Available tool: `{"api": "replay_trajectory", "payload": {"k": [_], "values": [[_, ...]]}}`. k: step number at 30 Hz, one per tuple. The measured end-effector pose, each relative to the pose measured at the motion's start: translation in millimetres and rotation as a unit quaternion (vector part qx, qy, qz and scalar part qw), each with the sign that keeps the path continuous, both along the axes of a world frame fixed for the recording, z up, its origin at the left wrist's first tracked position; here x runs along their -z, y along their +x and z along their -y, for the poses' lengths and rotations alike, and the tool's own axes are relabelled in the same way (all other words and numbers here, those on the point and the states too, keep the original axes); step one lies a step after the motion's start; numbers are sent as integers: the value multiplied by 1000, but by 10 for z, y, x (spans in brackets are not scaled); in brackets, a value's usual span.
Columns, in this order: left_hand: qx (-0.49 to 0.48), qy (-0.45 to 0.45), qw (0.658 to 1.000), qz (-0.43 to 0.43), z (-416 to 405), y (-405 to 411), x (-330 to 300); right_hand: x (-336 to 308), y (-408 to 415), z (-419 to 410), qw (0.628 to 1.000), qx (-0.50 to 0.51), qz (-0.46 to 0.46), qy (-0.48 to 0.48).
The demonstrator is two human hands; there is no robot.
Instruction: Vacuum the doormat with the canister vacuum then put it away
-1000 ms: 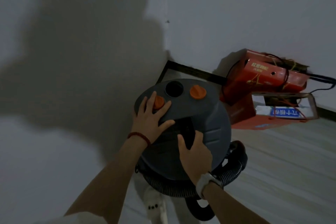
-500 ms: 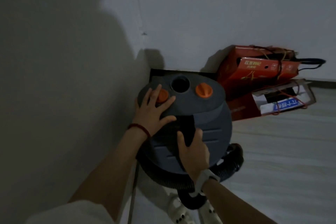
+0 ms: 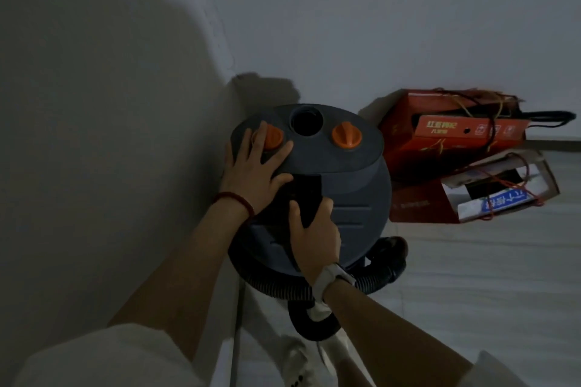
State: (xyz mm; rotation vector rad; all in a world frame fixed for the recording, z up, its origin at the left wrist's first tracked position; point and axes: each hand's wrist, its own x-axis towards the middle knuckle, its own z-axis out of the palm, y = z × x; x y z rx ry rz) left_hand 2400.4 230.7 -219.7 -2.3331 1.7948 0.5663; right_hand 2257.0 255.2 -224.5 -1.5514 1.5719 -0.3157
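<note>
One vacuum (image 3: 342, 185) stands in the corner, against the left wall (image 3: 94, 135). Left hand (image 3: 254, 173) lies flat on its lid, fingers spread, touching one of two orange knobs (image 3: 273, 137); the other knob (image 3: 346, 135) is bare. Right hand (image 3: 314, 234) grips the black handle (image 3: 306, 195), thumb and fingers curled round it. One hose (image 3: 377, 280) coils at the base. Two red boxes (image 3: 452, 132) sit right. Since earlier, the vacuum stands nearer the wall; both hands keep their places.
</note>
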Motion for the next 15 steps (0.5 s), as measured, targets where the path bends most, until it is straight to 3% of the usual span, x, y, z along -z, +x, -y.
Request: {"api": "replay_trajectory", "payload": {"k": [12, 15], "values": [[12, -6, 1000, -16, 568, 310, -16, 6, 326, 515, 999, -18, -45, 18], [20, -29, 999, -22, 544, 291, 6, -92, 192, 660, 1000, -2, 25, -4]]}}
